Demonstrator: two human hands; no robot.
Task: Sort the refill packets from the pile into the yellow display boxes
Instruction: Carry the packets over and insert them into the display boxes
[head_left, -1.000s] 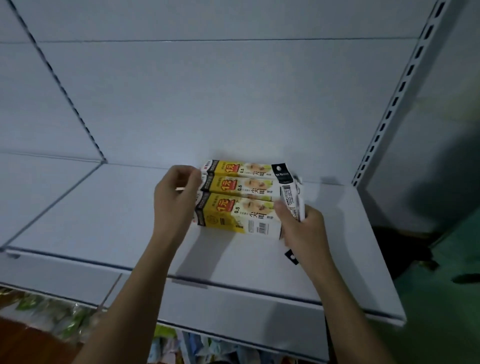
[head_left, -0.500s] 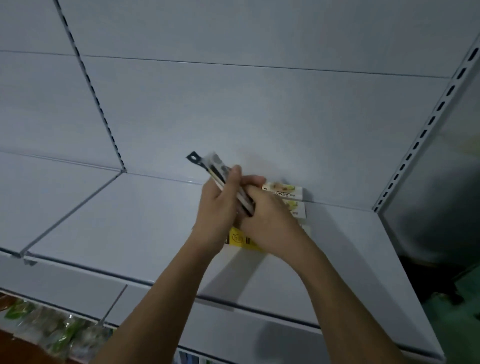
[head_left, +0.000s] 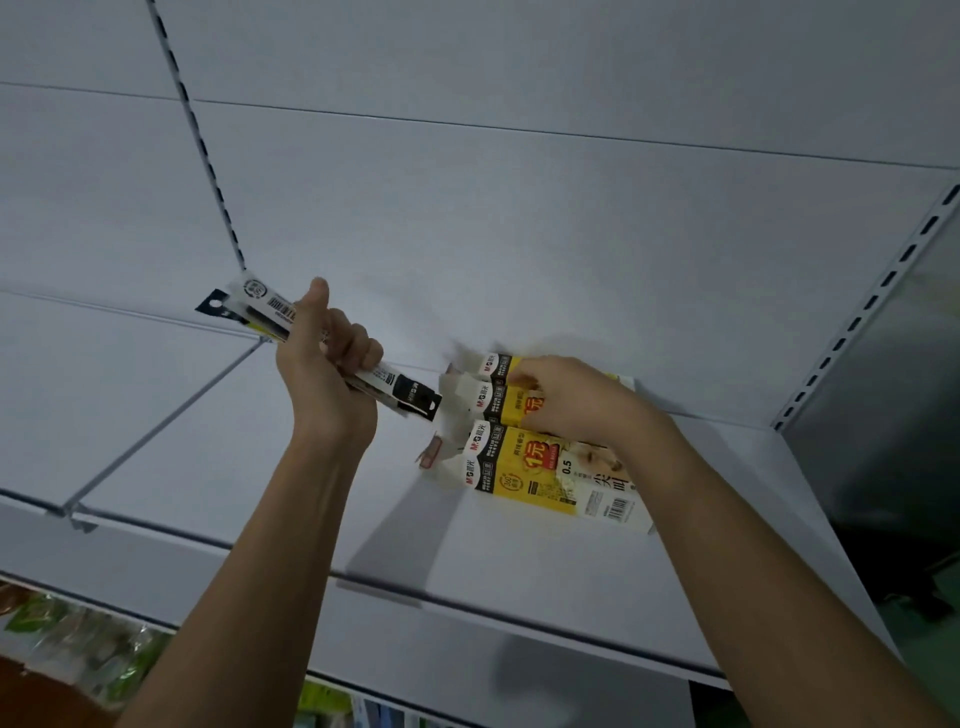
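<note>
Three yellow display boxes (head_left: 545, 467) lie side by side on the white shelf (head_left: 208, 457), near the back wall, their open white flaps pointing left. My left hand (head_left: 327, 364) grips a bundle of long refill packets (head_left: 260, 312) with black header tabs, held aslant just left of the boxes. The bundle's lower end (head_left: 415, 402) hovers at the box flaps. My right hand (head_left: 566, 400) lies on top of the middle and rear boxes, fingers curled over them. Part of the rear boxes is hidden under that hand.
A slotted upright (head_left: 857, 312) marks the shelf's right end, with a dark metal panel (head_left: 883, 415) beyond it. Another slotted strip (head_left: 202, 156) runs up the back wall at left. Coloured packaged goods (head_left: 78, 649) sit on a lower shelf at bottom left.
The packets passed from my right hand into my left, which carried them up and to the left. My right hand moved onto the yellow boxes. The view tilted upward.
</note>
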